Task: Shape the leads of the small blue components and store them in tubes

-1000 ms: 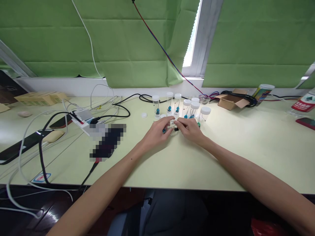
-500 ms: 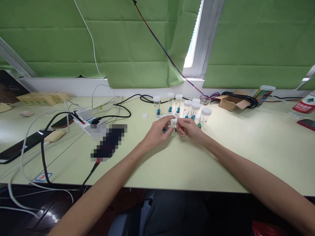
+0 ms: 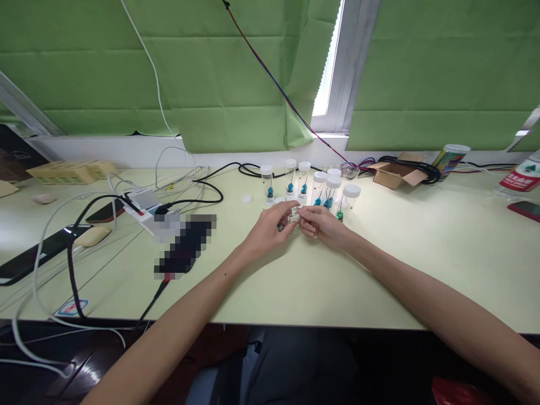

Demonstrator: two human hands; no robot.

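My left hand (image 3: 272, 224) curls its thumb and fingers round a small clear vial (image 3: 292, 216), most of which is hidden. Right against it, my right hand (image 3: 320, 225) pinches at the vial's end; whatever lies between those fingertips is too small to make out. Behind both hands stand several clear vials with white caps, such as one on the left (image 3: 269, 191) and one in the middle (image 3: 304, 181), with blue contents and thin dark stems inside. A vial on the right (image 3: 350, 194) has green contents. One loose white cap (image 3: 247, 199) lies left of the group.
On the left are a power strip (image 3: 143, 201), tangled cables, a dark phone-like slab (image 3: 42, 250) and a pixelated dark object (image 3: 185, 247). An open cardboard box (image 3: 396, 173), a printed canister (image 3: 452, 162) and a red-labelled bottle (image 3: 521, 177) stand at the back right.
My right hand has shifted slightly left, closer to my left hand. The left hand keeps its hold on the vial. The whole view has moved a little.
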